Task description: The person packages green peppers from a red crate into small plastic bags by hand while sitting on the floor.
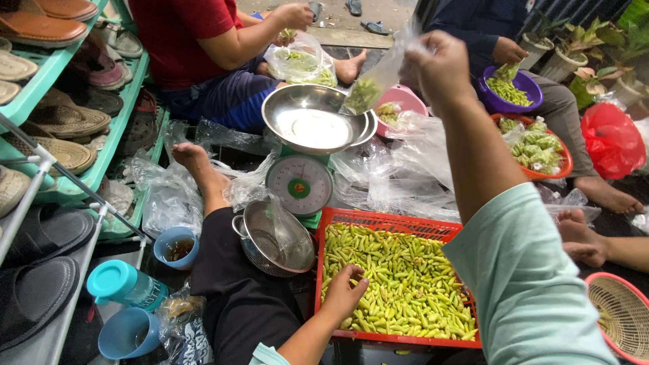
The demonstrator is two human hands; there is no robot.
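- In the red crate [392, 220] beside the scale [299, 184], left hand [343, 292] grasps green pods [405, 284].
- Above the scale's bowl [312, 120], right hand [436, 64] pinches a clear bag [378, 74].

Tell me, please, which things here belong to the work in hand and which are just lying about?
In use: left hand in the green chillies in the red crate; right hand holding up a clear bag; scale with steel bowl.

Lying about: shoes, blue cups, steel strainer.

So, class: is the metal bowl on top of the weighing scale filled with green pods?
No: the metal bowl on the scale is bare inside, while the green pods lie in the red crate.
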